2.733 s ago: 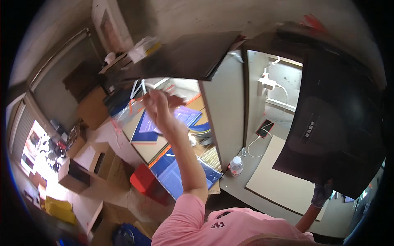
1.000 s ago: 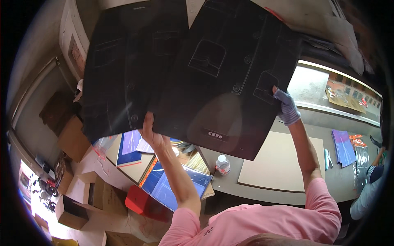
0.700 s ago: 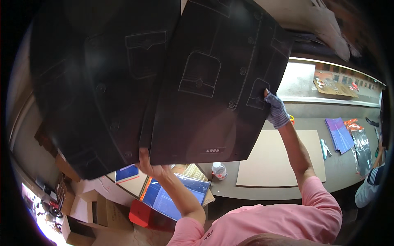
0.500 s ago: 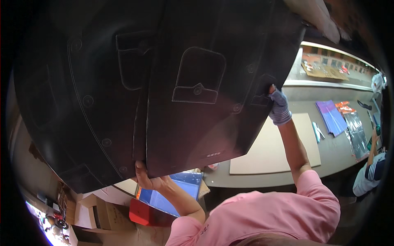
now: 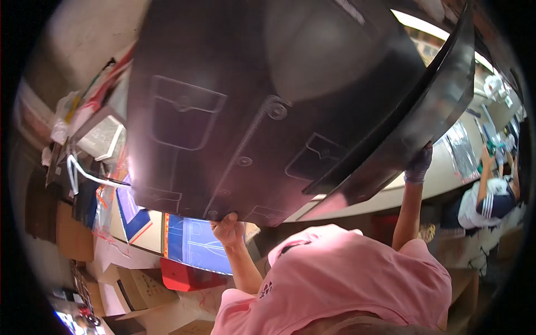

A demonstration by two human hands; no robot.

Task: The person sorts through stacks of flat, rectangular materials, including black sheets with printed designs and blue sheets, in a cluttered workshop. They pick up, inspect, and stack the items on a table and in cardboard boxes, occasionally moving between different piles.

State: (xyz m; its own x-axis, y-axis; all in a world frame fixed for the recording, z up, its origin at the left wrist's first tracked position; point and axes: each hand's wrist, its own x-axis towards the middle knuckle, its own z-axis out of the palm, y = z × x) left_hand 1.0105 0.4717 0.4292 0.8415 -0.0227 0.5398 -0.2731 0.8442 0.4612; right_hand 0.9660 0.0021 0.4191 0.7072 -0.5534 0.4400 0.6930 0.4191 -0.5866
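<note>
Gripping the left sheet (image 5: 240,125) by its lower edge in the left hand (image 5: 228,229), with the thumb laid on the near face and the other fingers tucked behind (mostly hidden there). Gripping the right sheet (image 5: 413,125) by its lower edge, too, in the right hand (image 5: 420,164), inside a greyish glove (image 5: 415,177); cannot tell how the fingers lie on the far side.

Raised in front of the pink shirt (image 5: 357,268), both black, both somewhat bent. Turned broadly to view on the left, with pale outlines of pockets, a seam and round buttons; turned nearly edge-on on the right, with a dull shine along the curve. Parted by a dark gap lower down; cannot tell whether touching higher up.

Under the left sheet's lower edge, with a blue pack (image 5: 204,245) partly covered, and with a purple pack (image 5: 127,206) just to its left. Farther down, with a red tub (image 5: 187,274) (or stool; cannot tell which) beside an open carton (image 5: 142,287). To the right, past the glove, with a clear packet (image 5: 462,151) on the bench (image 5: 439,181) and a co-worker (image 5: 484,206) near it, in white and navy.
</note>
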